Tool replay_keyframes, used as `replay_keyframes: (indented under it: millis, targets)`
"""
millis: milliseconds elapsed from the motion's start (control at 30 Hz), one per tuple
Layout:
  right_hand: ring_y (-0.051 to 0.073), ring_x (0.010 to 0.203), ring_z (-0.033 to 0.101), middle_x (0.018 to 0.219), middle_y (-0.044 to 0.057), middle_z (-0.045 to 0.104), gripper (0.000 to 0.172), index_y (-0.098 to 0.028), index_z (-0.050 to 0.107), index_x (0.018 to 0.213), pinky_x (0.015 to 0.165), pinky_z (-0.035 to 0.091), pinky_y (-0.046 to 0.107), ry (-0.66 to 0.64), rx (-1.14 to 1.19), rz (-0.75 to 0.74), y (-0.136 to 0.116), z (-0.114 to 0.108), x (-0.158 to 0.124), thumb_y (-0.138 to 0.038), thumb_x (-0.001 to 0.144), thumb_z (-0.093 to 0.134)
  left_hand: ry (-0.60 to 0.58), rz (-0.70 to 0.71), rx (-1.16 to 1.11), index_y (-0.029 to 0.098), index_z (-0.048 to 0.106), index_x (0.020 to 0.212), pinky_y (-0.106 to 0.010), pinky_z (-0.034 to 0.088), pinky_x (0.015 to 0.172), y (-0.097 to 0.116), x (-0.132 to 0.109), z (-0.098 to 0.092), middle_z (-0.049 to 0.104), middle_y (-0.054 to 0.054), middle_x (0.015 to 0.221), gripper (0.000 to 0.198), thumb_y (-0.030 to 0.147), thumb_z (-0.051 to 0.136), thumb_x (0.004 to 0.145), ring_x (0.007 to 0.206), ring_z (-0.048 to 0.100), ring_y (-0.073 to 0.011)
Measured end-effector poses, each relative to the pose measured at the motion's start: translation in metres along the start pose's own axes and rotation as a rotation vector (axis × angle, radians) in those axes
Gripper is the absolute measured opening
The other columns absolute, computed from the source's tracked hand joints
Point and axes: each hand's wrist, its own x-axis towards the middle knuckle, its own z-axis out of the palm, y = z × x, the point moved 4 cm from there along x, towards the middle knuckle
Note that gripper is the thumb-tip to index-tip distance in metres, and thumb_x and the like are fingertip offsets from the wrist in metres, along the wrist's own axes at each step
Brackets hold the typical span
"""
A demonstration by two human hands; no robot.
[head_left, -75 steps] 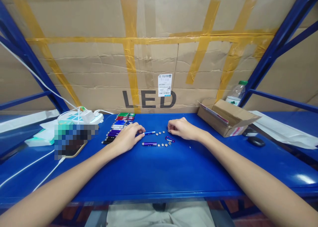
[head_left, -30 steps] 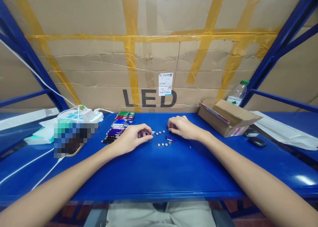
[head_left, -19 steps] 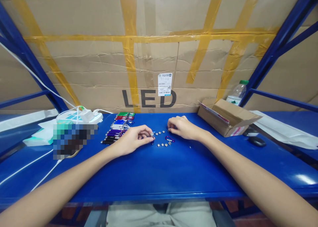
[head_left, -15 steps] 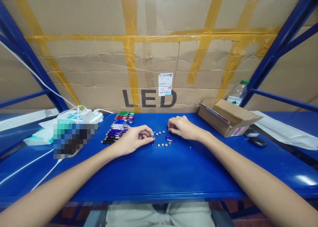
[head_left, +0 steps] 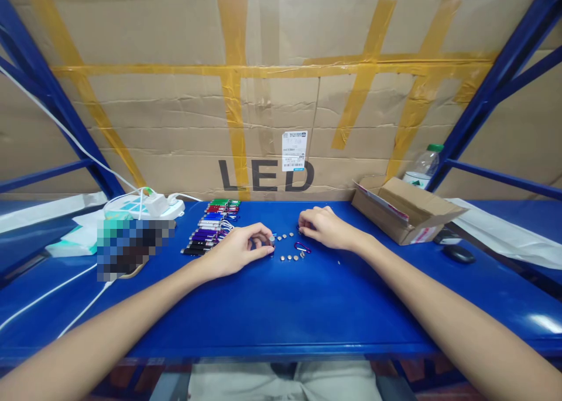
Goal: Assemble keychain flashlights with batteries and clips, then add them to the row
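Blue-painted surface [head_left: 285, 307], glossy, its back edge against a tall taped cardboard panel [head_left: 175, 126] printed LED. Left hand [head_left: 239, 250] rests left of the middle, nearer the back edge than the front; thumb and fingers half curled, a narrow gap between the tips. Small silver piece [head_left: 273, 238] shows at those fingertips, partly covered; cannot tell whether it is gripped. Right hand [head_left: 322, 228] lies opposite, toward the back edge, fingers bent and drawn together; what they hold, if anything, is hidden. Between the hands, silver discs [head_left: 288, 258] in two short rows, three in each, with a purple carabiner [head_left: 302, 248] just right of them. Coloured pen-shaped tubes [head_left: 206, 236] stacked side by side beyond the left hand, running from the back edge forward: green, red, blue, white, purple, black. Toward the right edge, an open carton [head_left: 408, 213] and a black mouse [head_left: 459, 253]; white power strip [head_left: 169, 211] near the back left corner.
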Motion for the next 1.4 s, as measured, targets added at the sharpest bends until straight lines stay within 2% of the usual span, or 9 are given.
replay_keyframes:
  millis: [400,600,833,933,1067,1400]
  targets:
    - [0.023,0.093,0.064,0.099,0.005,0.075,0.009,-0.021,0.061,0.094,0.083,0.033,0.034,0.047,0.043,-0.011,0.000,-0.001,0.000,-0.022,0.103,0.062,0.002,0.045,0.147,0.022,0.072,0.113,-0.028,0.049,0.068,0.006,-0.002,-0.003,0.071,0.001,0.081,0.027,0.045,0.067,0.101,0.070,0.063,-0.0160]
    - [0.022,0.092,0.064,0.096,0.003,0.075,0.006,-0.022,0.062,0.096,0.080,0.035,0.032,0.098,0.098,-0.006,-0.010,-0.004,-0.001,-0.018,0.100,0.063,0.017,0.071,0.184,0.022,0.073,0.113,-0.029,0.051,0.071,0.007,-0.002,-0.003,0.073,0.000,0.085,0.026,0.045,0.066,0.102,0.072,0.064,-0.0167]
    - [0.021,0.088,0.065,0.086,0.000,0.075,0.007,-0.022,0.066,0.094,0.086,0.038,0.033,-0.042,0.261,-0.115,-0.046,-0.003,-0.006,-0.019,0.099,0.067,0.093,0.104,0.227,0.023,0.073,0.116,-0.030,0.051,0.074,0.006,-0.002,-0.008,0.074,0.000,0.087,0.025,0.042,0.067,0.101,0.073,0.064,-0.0172]
    - [0.021,0.088,0.065,0.083,-0.001,0.072,0.009,-0.022,0.067,0.094,0.088,0.039,0.034,-0.093,0.285,-0.158,-0.056,-0.001,-0.008,-0.027,0.100,0.071,0.107,0.108,0.238,0.022,0.073,0.116,-0.031,0.052,0.075,0.005,-0.002,-0.008,0.075,-0.001,0.090,0.025,0.041,0.066,0.101,0.074,0.065,-0.0178]
    - [0.021,0.089,0.063,0.084,-0.001,0.069,0.016,-0.022,0.067,0.095,0.088,0.038,0.034,-0.141,0.279,-0.198,-0.061,0.004,-0.009,-0.035,0.100,0.074,0.132,0.109,0.246,0.022,0.072,0.114,-0.031,0.053,0.075,0.004,-0.001,-0.009,0.075,-0.002,0.088,0.023,0.039,0.066,0.100,0.074,0.067,-0.0184]
    - [0.020,0.089,0.061,0.086,-0.002,0.066,0.008,-0.022,0.065,0.096,0.089,0.036,0.034,-0.193,0.266,-0.221,-0.062,0.009,-0.010,-0.024,0.101,0.070,0.146,0.103,0.260,0.021,0.072,0.114,-0.031,0.053,0.076,0.003,-0.001,-0.010,0.075,-0.002,0.089,0.023,0.039,0.066,0.101,0.075,0.067,-0.0186]
